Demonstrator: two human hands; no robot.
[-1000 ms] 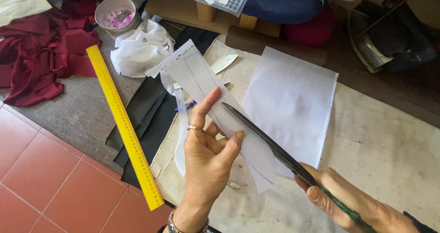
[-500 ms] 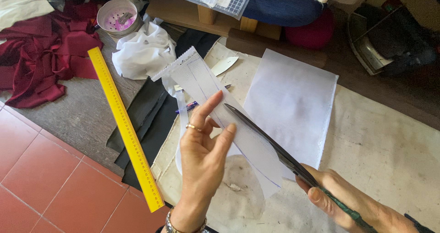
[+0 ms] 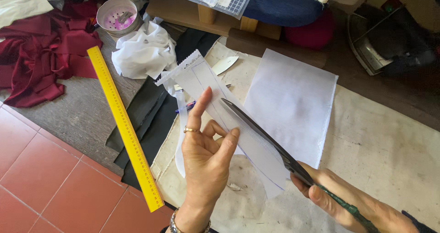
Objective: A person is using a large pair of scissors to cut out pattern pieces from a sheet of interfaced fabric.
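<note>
- White fabric strip (image 3: 215,100), thin with a pinked top edge and drawn lines, held up in the air over the cream work cloth (image 3: 380,159). It sits between both hands, tilted up and to the left.
- Judged handling: very light, limp and floppy, and it will sag or twist away from the blades unless kept taut. It likely frays at cut edges. It is not fragile or slippery.
- Best hold, as I read it: pinch close beside the cut line, just clear of the blades.
- Left hand (image 3: 206,159) pinches the strip, index finger straight up along it, thumb pressing on the near side. A ring is on one finger.
- Right hand (image 3: 339,198) is wrapped round the handles of long dark scissors (image 3: 266,137). The blades look nearly closed, lying across the strip.
- A narrow trimmed sliver (image 3: 181,132) hangs off the strip's left side.
- Behind: a larger white fabric panel (image 3: 293,109) flat on the cloth.
- Left, well apart: yellow ruler (image 3: 123,123), black fabric (image 3: 151,118), crumpled white cloth (image 3: 144,52), dark red fabric (image 3: 41,54), a round metal tin (image 3: 117,15).
</note>
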